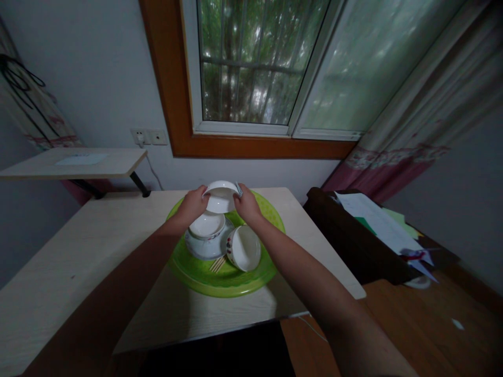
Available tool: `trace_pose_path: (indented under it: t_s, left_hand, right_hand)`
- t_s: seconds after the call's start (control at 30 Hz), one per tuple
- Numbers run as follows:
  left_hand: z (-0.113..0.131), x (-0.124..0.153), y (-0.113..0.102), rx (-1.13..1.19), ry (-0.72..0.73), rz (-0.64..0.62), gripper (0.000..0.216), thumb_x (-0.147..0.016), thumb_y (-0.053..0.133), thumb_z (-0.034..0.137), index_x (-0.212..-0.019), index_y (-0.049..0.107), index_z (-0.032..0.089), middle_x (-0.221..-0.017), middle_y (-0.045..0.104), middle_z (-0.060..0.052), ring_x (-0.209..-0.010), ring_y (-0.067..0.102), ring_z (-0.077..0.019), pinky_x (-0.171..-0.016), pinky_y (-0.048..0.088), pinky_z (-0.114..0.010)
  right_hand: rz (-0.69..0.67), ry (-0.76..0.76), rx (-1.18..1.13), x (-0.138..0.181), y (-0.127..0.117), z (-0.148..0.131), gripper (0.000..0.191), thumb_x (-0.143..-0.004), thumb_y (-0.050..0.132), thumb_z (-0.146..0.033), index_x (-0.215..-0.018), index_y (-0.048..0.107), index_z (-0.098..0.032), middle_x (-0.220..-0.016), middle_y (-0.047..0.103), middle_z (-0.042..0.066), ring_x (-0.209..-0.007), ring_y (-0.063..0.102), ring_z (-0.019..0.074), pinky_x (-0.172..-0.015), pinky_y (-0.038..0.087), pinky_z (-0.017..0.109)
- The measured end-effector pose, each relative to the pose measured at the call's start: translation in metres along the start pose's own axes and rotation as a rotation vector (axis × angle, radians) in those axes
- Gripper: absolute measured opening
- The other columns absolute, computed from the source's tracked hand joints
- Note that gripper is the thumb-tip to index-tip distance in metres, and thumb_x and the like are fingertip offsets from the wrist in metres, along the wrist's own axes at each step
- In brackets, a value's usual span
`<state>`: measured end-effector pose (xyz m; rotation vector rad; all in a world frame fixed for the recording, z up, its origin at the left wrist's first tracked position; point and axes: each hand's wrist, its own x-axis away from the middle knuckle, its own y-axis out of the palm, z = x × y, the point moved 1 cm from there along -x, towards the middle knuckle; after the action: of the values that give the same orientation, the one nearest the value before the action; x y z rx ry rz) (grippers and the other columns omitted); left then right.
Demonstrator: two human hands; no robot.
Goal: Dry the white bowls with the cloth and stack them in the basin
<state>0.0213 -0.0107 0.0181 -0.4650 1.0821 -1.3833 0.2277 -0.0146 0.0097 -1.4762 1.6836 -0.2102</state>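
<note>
A white bowl (220, 198) is held tilted between my two hands, above the far part of a round green plastic tray (220, 289). My left hand (193, 204) is closed on the bowl's left rim. On the opposite rim my right hand (247, 203) is closed, with a small greyish edge of something, perhaps cloth, showing at its fingers. Below, another white bowl (207, 225) sits upright on a white plate (206, 251). To the right, a patterned bowl (246, 248) lies on its side. Several chopsticks (217, 264) poke out between plate and bowl.
The tray rests on a pale wooden table (133, 293). A raised shelf (74, 161) with a paper on it stands at the left. Behind are a wall socket (148, 137) and a window (259, 68). Right of the table, papers (373, 214) lie on a dark brown piece of furniture (349, 246).
</note>
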Motion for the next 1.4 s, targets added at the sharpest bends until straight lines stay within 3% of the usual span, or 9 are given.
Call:
trace_pose_path:
  t_s: [0.13, 0.33, 0.5, 0.67, 0.83, 0.97, 1.1, 1.4]
  left_hand:
    - [0.006, 0.003, -0.005, -0.081, -0.005, 0.038, 0.022, -0.093, 0.047, 0.019, -0.108, 0.063, 0.017, -0.098, 0.074, -0.015, -0.09, 0.07, -0.0251, -0.079, 0.049, -0.033]
    - [0.013, 0.008, -0.009, -0.294, 0.051, 0.012, 0.029, -0.088, 0.046, 0.009, -0.114, 0.058, 0.015, -0.103, 0.073, -0.016, -0.092, 0.071, -0.0269, -0.08, 0.051, -0.035]
    - [0.018, 0.011, -0.01, -0.394, 0.087, -0.017, 0.029, -0.091, 0.042, 0.01, -0.117, 0.056, 0.014, -0.109, 0.072, -0.018, -0.096, 0.071, -0.0266, -0.082, 0.052, -0.035]
    - [0.021, 0.012, -0.011, -0.388, 0.097, -0.013, 0.029, -0.094, 0.039, 0.011, -0.118, 0.056, 0.014, -0.11, 0.072, -0.017, -0.097, 0.07, -0.0259, -0.084, 0.052, -0.035]
    - [0.02, 0.008, -0.009, -0.28, 0.077, 0.016, 0.031, -0.097, 0.044, 0.02, -0.125, 0.057, 0.018, -0.117, 0.072, -0.014, -0.104, 0.07, -0.0244, -0.091, 0.05, -0.034]
    - [0.014, 0.003, -0.006, -0.238, 0.056, 0.031, 0.033, -0.098, 0.044, 0.027, -0.126, 0.059, 0.017, -0.113, 0.074, -0.015, -0.1, 0.071, -0.0255, -0.088, 0.05, -0.034]
    - [0.009, 0.001, -0.002, -0.214, 0.054, -0.025, 0.031, -0.099, 0.04, 0.026, -0.12, 0.061, 0.017, -0.106, 0.075, -0.016, -0.093, 0.072, -0.0251, -0.083, 0.05, -0.034]
    - [0.01, 0.006, -0.008, -0.225, 0.066, -0.006, 0.027, -0.093, 0.044, 0.016, -0.114, 0.061, 0.017, -0.108, 0.074, -0.016, -0.099, 0.07, -0.0251, -0.088, 0.051, -0.035]
  right_hand:
    - [0.008, -0.048, 0.11, 0.004, -0.007, -0.006, 0.045, -0.091, 0.05, -0.012, -0.136, 0.053, -0.013, -0.134, 0.062, 0.018, -0.121, 0.061, 0.0293, -0.106, 0.049, 0.044]
    - [-0.091, -0.1, 0.392, 0.007, -0.017, -0.023, 0.054, -0.091, 0.045, -0.008, -0.144, 0.047, -0.016, -0.136, 0.059, 0.018, -0.108, 0.065, 0.0285, -0.097, 0.054, 0.043]
    - [-0.153, -0.177, 0.532, 0.012, -0.018, -0.038, 0.05, -0.098, 0.038, -0.012, -0.147, 0.043, -0.017, -0.134, 0.058, 0.018, -0.105, 0.065, 0.0279, -0.09, 0.056, 0.04]
    - [-0.126, -0.153, 0.435, 0.011, -0.016, -0.033, 0.053, -0.095, 0.039, -0.01, -0.147, 0.044, -0.017, -0.136, 0.057, 0.018, -0.099, 0.067, 0.0277, -0.089, 0.057, 0.042]
    - [-0.027, -0.094, 0.164, 0.003, -0.01, -0.01, 0.05, -0.089, 0.045, -0.008, -0.138, 0.053, -0.015, -0.13, 0.063, 0.017, -0.116, 0.063, 0.0275, -0.104, 0.052, 0.043]
    - [0.046, -0.098, 0.033, -0.001, -0.004, 0.003, 0.041, -0.088, 0.045, -0.008, -0.126, 0.061, -0.014, -0.122, 0.068, 0.015, -0.116, 0.062, 0.0263, -0.108, 0.048, 0.043]
    - [0.018, -0.088, 0.054, -0.001, -0.002, 0.004, 0.044, -0.087, 0.045, -0.007, -0.128, 0.06, -0.013, -0.125, 0.068, 0.015, -0.118, 0.062, 0.0256, -0.109, 0.047, 0.042]
    - [-0.092, -0.161, 0.233, 0.008, -0.018, -0.021, 0.061, -0.085, 0.052, -0.008, -0.144, 0.05, -0.021, -0.136, 0.059, 0.013, -0.116, 0.062, 0.0273, -0.102, 0.051, 0.04]
